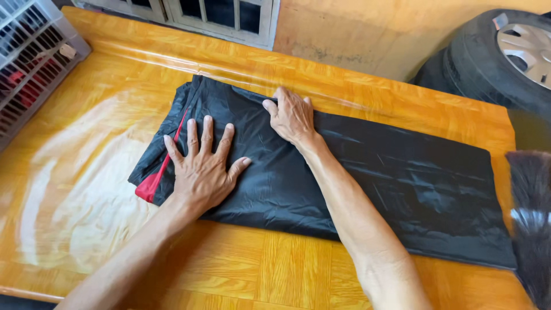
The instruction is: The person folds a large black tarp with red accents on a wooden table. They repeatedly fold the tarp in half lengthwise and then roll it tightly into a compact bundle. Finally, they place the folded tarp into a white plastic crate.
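A black, slightly shiny folded garment with a red stripe (321,172) lies flat across the glossy orange wood-pattern bench (86,189), stretched from the middle of the surface out toward 3 o'clock, where its far end stops just short of the bench edge. The person's left hand (202,163) rests palm-down on the garment's end toward 9 o'clock, fingers spread wide and straight, pressing on the cloth and gripping nothing. Just beside that hand, toward 8 o'clock, the red stripe (154,181) runs along the fold and ends in a small red corner that pokes out at the garment's lower edge. The right hand (293,117) lies at the garment's far edge, toward 12 o'clock from the left hand, fingers bent over the cloth there; whether they pinch the fabric or merely press on it cannot be told. Both forearms reach in from the near side of the bench, the right one crossing over the black cloth. A white plastic lattice crate (31,54) sits at the bench's corner at 10 o'clock. A black car tyre with a silver wheel cover (499,54) leans against the wall at 2 o'clock, beyond the bench, and a dark bristly brush-like object (531,218) enters from the 3 o'clock edge.
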